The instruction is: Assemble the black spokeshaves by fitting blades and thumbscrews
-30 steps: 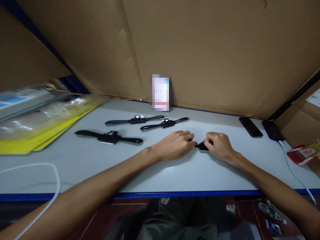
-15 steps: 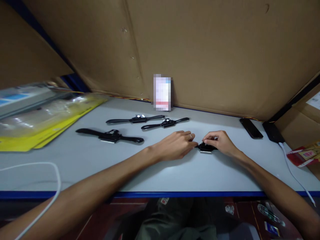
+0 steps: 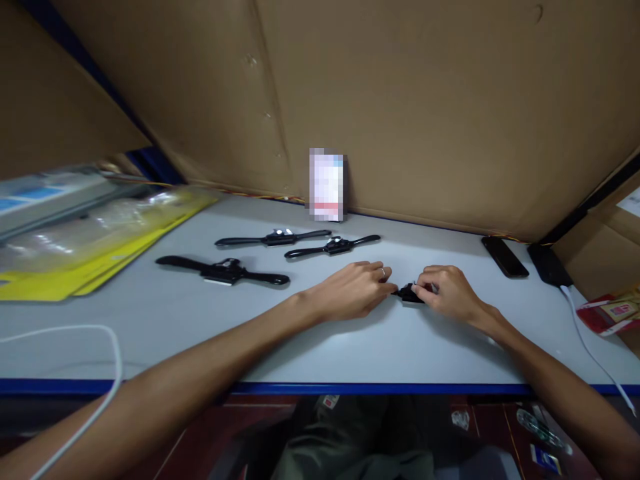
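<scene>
A black spokeshave [image 3: 411, 294] lies low over the tabletop between my two hands. My left hand [image 3: 363, 290], with a ring on one finger, is closed around its left handle, which is mostly hidden. The bent fingers and thumb of my right hand [image 3: 445, 291] pinch at the right part of its body and cover the right handle. Exactly which part they grip is hidden. To the left rest a large spokeshave [image 3: 223, 271], another spokeshave [image 3: 280, 238] behind it, and a third spokeshave [image 3: 335, 247] nearer my left hand.
Plastic-wrapped yellow packaging [image 3: 100, 260] covers the table's left side. A pixelated upright card [image 3: 327, 187] leans on the cardboard wall [image 3: 425, 120]. At right are a phone [image 3: 505, 257] and a black device [image 3: 550, 265] with a white cable [image 3: 583, 337]. Another white cable [image 3: 117, 353] crosses my left forearm.
My right hand has shifted slightly to the right along the spokeshave, and its fingers have curled more. The pale edge under the tool's body shows less. My left hand stays in place.
</scene>
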A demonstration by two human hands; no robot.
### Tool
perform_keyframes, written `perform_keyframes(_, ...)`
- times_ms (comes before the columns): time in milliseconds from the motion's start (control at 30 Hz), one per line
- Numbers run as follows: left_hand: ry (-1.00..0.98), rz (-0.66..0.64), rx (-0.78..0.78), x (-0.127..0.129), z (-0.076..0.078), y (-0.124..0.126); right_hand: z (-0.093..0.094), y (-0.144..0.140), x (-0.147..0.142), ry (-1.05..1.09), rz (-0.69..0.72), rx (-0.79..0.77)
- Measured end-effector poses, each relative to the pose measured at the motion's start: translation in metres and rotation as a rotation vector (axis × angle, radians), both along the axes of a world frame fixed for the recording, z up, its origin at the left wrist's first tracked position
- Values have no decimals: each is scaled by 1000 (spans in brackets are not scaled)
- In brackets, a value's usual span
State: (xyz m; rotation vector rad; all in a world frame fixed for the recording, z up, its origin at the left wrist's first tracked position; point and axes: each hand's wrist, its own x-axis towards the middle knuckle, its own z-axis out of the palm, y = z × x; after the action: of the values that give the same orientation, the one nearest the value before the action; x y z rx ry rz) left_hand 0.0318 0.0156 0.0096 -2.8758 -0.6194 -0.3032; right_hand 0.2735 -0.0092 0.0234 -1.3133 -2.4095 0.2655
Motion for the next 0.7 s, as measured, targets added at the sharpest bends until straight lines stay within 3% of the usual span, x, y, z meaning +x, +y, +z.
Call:
perform_keyframes(167,8,9,-5,-1,-1,0,-2,3,2,125,45,-59)
perform_keyframes(300,-7,6,-9,-1,-2,1,-3,6,5,76,-12,9)
perform_keyframes(500,-4,13,-27,-1,-1,0,-3,5,2,129,47,-91)
perform_keyframes(700,-22,0,-34,-1,-1,1,-2,5,4,78,-4,-41)
